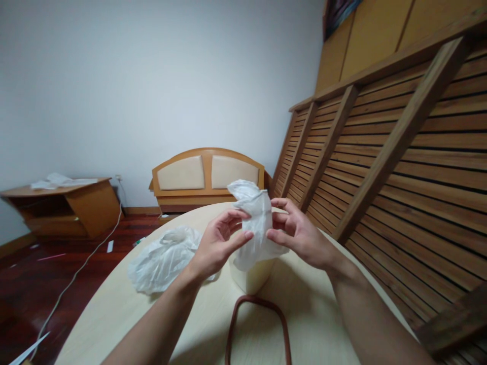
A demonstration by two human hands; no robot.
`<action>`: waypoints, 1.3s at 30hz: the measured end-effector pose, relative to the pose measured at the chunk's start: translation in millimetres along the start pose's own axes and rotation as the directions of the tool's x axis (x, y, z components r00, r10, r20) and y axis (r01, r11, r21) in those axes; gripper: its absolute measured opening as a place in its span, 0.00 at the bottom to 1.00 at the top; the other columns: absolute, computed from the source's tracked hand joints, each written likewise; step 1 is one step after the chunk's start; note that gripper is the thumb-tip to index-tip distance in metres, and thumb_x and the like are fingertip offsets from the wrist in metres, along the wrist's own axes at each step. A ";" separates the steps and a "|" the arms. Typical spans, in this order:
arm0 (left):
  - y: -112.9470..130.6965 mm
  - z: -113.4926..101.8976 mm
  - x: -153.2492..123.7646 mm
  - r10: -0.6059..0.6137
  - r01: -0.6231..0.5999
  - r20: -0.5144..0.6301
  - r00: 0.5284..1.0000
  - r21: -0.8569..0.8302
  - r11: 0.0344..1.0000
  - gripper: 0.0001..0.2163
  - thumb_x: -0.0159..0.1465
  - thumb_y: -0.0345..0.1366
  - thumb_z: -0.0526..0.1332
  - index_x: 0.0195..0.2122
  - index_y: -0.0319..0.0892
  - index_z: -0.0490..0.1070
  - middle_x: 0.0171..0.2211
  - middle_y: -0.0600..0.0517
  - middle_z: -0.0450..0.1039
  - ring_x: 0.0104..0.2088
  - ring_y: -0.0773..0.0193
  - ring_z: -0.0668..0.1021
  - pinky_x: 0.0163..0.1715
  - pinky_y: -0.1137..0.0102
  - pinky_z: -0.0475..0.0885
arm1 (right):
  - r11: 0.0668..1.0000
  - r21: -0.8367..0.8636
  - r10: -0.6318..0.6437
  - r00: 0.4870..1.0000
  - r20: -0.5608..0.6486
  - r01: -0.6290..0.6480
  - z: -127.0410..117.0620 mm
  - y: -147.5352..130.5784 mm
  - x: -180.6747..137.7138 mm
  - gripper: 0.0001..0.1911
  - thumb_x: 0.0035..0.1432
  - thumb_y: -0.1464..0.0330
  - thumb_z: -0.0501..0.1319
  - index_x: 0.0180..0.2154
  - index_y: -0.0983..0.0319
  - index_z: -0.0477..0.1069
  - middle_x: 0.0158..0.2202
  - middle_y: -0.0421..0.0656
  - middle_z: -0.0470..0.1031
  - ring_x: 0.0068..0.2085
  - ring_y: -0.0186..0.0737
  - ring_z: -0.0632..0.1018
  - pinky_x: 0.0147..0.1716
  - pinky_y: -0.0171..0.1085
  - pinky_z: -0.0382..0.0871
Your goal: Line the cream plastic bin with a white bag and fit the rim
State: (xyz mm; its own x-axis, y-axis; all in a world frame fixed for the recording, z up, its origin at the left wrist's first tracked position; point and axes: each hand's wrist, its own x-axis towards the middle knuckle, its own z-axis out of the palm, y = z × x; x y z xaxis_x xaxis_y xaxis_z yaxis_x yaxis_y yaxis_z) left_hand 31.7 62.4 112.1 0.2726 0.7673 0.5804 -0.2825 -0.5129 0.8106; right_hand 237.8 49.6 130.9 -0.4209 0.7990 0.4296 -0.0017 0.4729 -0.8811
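In front of me a crumpled white plastic bag is held up above a cream-coloured container on the round table. My left hand has its thumb and fingers closed on the bag's left side. At the right edge, my right hand grips the same bag between curved fingers and thumb. The bag's lower part hides the container's top. A brown handle-like loop lies nearer to me, by the container's foot. Another bunched white plastic bag rests left of my left hand.
A wooden headboard stands beyond the table against the wall. Slatted wooden panels lean along the right side. On the left is a low wooden cabinet with white sheets on top. A white cable runs across the dark red floor.
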 end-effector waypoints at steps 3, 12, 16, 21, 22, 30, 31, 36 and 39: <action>7.3 -0.5 -3.3 0.017 -0.016 0.039 0.999 -0.029 0.999 0.14 0.56 0.41 0.73 0.27 0.40 0.69 0.28 0.52 0.72 0.32 0.66 0.75 0.36 0.73 0.70 | 0.998 -0.030 -0.053 0.998 -0.022 0.052 -3.2 -0.8 -0.9 0.32 0.55 0.59 0.71 0.58 0.55 0.62 0.46 0.45 0.79 0.44 0.43 0.79 0.43 0.41 0.75; 23.6 -2.6 -9.0 -0.265 0.274 0.098 0.959 -0.095 0.957 0.35 0.57 0.60 0.65 0.59 0.46 0.64 0.28 0.54 0.73 0.24 0.65 0.75 0.26 0.73 0.68 | 0.933 -0.333 -0.167 0.984 -0.063 0.137 -17.3 -13.7 -9.5 0.15 0.52 0.59 0.72 0.37 0.60 0.76 0.39 0.45 0.81 0.39 0.43 0.80 0.41 0.38 0.75; 22.7 -1.6 -8.2 -0.306 0.304 0.094 0.947 0.036 0.952 0.32 0.58 0.56 0.66 0.58 0.42 0.68 0.32 0.50 0.76 0.30 0.62 0.78 0.28 0.72 0.70 | 0.860 -0.468 -0.200 0.978 0.055 0.202 -15.4 -15.8 -9.1 0.14 0.56 0.66 0.68 0.46 0.57 0.78 0.47 0.45 0.80 0.47 0.44 0.80 0.50 0.41 0.73; 17.1 -2.2 -2.8 -0.270 0.271 -0.028 0.963 0.052 0.961 0.26 0.51 0.38 0.74 0.49 0.40 0.69 0.36 0.49 0.78 0.34 0.63 0.79 0.35 0.71 0.73 | 0.813 -0.532 -0.183 0.971 0.154 0.237 -22.7 -14.6 -12.6 0.30 0.56 0.74 0.64 0.60 0.52 0.70 0.59 0.44 0.73 0.57 0.48 0.75 0.52 0.44 0.73; 17.1 -3.4 -1.5 -0.247 0.252 -0.080 0.966 0.049 0.967 0.26 0.50 0.37 0.73 0.49 0.40 0.68 0.36 0.49 0.78 0.34 0.63 0.79 0.34 0.72 0.73 | 0.805 -0.545 -0.179 0.972 0.150 0.232 -25.1 -15.4 -13.9 0.31 0.56 0.74 0.64 0.61 0.52 0.69 0.60 0.44 0.73 0.57 0.48 0.75 0.52 0.44 0.73; 21.2 -21.0 7.0 -0.012 0.017 -0.515 0.857 0.004 1.000 0.20 0.51 0.34 0.67 0.46 0.43 0.70 0.39 0.53 0.75 0.32 0.69 0.74 0.27 0.79 0.67 | 0.834 -0.531 -0.137 0.989 0.062 0.149 -41.5 -29.2 -22.4 0.19 0.57 0.63 0.68 0.52 0.55 0.78 0.51 0.46 0.80 0.51 0.49 0.80 0.55 0.47 0.72; 21.2 -21.9 7.3 -0.018 0.021 -0.507 0.862 0.000 1.000 0.18 0.51 0.34 0.67 0.44 0.43 0.71 0.38 0.54 0.75 0.32 0.69 0.74 0.28 0.79 0.68 | 0.834 -0.536 -0.111 0.991 0.071 0.132 -44.5 -29.2 -23.2 0.18 0.56 0.63 0.69 0.50 0.55 0.79 0.50 0.46 0.81 0.49 0.49 0.80 0.54 0.47 0.73; 23.3 -23.6 8.0 -0.005 -0.017 -0.556 0.831 -0.035 0.999 0.08 0.50 0.35 0.65 0.29 0.41 0.69 0.27 0.57 0.68 0.27 0.71 0.69 0.26 0.79 0.64 | 0.909 -0.415 0.021 0.994 0.106 0.025 -64.2 -25.0 -29.3 0.30 0.50 0.44 0.67 0.44 0.59 0.83 0.45 0.50 0.83 0.48 0.57 0.81 0.51 0.50 0.74; 29.3 -26.0 7.1 -0.053 -0.007 -0.522 0.852 -0.113 0.994 0.11 0.52 0.43 0.63 0.25 0.41 0.67 0.23 0.57 0.64 0.23 0.70 0.65 0.22 0.77 0.61 | 0.970 -0.241 0.012 0.997 -0.078 -0.031 -69.5 -22.5 -30.6 0.41 0.52 0.33 0.53 0.36 0.62 0.84 0.38 0.52 0.83 0.43 0.57 0.82 0.45 0.49 0.75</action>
State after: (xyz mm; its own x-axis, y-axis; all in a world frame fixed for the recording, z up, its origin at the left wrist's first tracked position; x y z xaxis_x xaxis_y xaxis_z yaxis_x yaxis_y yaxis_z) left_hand 1.4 62.9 137.9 -0.2325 0.8816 0.4108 -0.3860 -0.4713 0.7930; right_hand 313.8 40.3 151.4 -0.3489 0.8313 0.4326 0.2299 0.5235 -0.8204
